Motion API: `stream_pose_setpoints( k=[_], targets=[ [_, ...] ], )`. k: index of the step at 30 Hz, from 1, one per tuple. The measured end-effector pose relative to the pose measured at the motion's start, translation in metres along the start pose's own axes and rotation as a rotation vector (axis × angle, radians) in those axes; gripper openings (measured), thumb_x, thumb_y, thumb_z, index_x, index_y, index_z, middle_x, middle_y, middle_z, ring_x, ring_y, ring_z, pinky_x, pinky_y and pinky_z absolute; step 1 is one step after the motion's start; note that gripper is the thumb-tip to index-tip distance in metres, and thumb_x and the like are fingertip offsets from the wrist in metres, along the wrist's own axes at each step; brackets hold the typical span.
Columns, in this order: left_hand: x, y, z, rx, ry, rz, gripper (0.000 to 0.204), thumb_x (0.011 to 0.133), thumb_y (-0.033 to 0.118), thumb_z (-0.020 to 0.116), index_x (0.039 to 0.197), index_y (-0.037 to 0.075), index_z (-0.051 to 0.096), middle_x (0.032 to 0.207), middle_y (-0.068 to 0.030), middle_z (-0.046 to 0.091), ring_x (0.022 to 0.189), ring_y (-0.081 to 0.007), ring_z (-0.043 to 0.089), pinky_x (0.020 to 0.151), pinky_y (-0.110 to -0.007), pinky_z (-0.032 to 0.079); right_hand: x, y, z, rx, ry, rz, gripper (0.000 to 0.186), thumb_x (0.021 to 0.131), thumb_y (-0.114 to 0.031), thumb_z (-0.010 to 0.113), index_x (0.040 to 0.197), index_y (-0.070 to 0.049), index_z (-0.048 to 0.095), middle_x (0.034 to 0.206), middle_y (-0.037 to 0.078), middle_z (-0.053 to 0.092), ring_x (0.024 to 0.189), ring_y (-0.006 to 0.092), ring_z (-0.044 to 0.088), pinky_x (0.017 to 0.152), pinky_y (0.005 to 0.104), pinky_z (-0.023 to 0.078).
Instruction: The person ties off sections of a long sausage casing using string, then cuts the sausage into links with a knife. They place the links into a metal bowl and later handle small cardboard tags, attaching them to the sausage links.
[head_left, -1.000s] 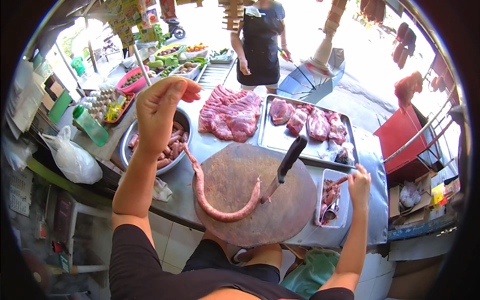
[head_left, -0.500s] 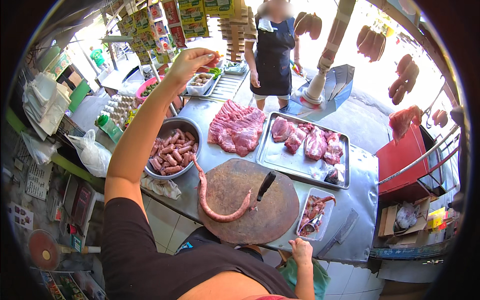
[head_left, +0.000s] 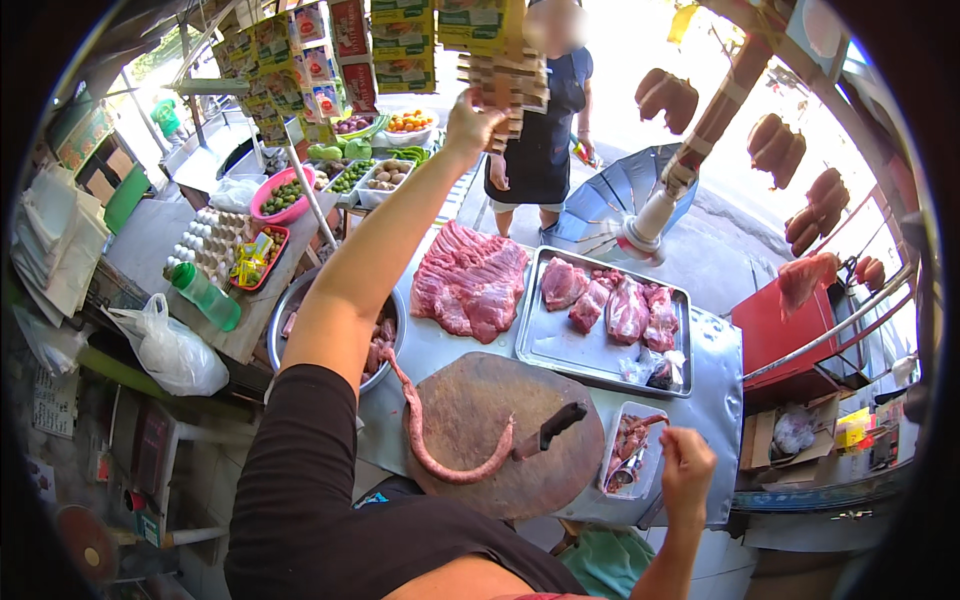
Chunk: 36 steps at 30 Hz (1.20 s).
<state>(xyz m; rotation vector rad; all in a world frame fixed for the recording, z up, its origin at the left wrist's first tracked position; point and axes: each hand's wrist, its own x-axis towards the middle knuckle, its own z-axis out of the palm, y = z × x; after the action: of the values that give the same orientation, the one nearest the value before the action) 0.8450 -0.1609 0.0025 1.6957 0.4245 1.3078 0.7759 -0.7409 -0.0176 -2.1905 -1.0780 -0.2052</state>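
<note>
Tray [head_left: 570,345] w/ meat [head_left: 627,310], tub [head_left: 653,465] w/ scraps [head_left: 628,440]; L grip [head_left: 473,127] can't tell, R grip [head_left: 688,467] narrow.

The bare left arm [head_left: 385,245] reaches far forward and up, slanting rightward from a short black fabric sleeve [head_left: 300,435], with the elbow only slightly bent. At its end the left hand [head_left: 475,128] is raised high, its fingers [head_left: 493,113] drawn together and pointing away from the body (how firmly they press is too small to tell). The bare right forearm [head_left: 665,555] comes in from the lower edge and rises steeply; the right hand [head_left: 687,465] sits much lower and nearer the torso [head_left: 400,550], its fingers loosely curled in toward the palm. The two hands are well apart.
</note>
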Motion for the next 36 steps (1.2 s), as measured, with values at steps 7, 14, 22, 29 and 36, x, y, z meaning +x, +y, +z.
stream_pose_setpoints(
  k=[7,14,22,29,36],
  targets=[
    [0.008,0.01,-0.004,-0.143,-0.201,-0.162,0.022,0.086,0.002,0.071,0.107,-0.003,0.067,0.093,-0.0104,0.07,0.087,-0.0184,0.067,0.079,-0.031,0.052,0.162,-0.142,0.017,0.041,-0.043,-0.582,0.022,0.085,0.003,0.069,0.106,0.0,0.064,0.085,0.015,0.065,0.071,0.0308,0.064,0.06,0.038,0.05],
    [-0.015,0.046,-0.028,-0.044,-0.219,0.01,0.009,0.093,0.004,0.066,0.102,0.002,0.067,0.087,-0.0045,0.069,0.079,-0.0133,0.063,0.074,-0.028,0.051,0.343,-0.182,0.098,0.042,0.096,-0.383,0.048,0.089,-0.016,0.07,0.132,-0.001,0.054,0.116,0.024,0.065,0.104,0.0342,0.066,0.085,0.0415,0.052],
    [-0.007,0.078,-0.06,-0.023,-0.508,0.142,0.018,0.095,0.0,0.058,0.111,0.001,0.067,0.105,-0.0095,0.07,0.095,-0.0179,0.066,0.083,-0.029,0.052,0.48,-0.187,0.157,0.378,0.255,-0.125,0.065,0.086,-0.032,0.078,0.135,0.005,0.054,0.124,0.023,0.066,0.105,0.028,0.067,0.085,0.0376,0.054],
    [0.033,0.103,-0.046,0.009,-0.305,0.617,0.027,0.086,-0.004,0.055,0.111,-0.002,0.066,0.109,-0.0212,0.068,0.104,-0.0366,0.066,0.092,-0.039,0.051,0.525,-0.171,0.174,0.497,0.27,-0.123,0.056,0.079,-0.026,0.081,0.122,0.003,0.062,0.108,0.022,0.071,0.094,0.0195,0.068,0.071,0.0309,0.053],
    [0.056,0.119,-0.032,0.345,-0.166,0.816,0.022,0.085,0.0,0.055,0.104,0.003,0.066,0.099,-0.0116,0.07,0.097,-0.0316,0.065,0.085,-0.04,0.051,0.54,-0.16,0.183,0.365,0.303,-0.418,0.038,0.081,-0.018,0.077,0.113,0.001,0.07,0.093,0.014,0.074,0.081,0.0181,0.07,0.068,0.0294,0.054]
  ],
)
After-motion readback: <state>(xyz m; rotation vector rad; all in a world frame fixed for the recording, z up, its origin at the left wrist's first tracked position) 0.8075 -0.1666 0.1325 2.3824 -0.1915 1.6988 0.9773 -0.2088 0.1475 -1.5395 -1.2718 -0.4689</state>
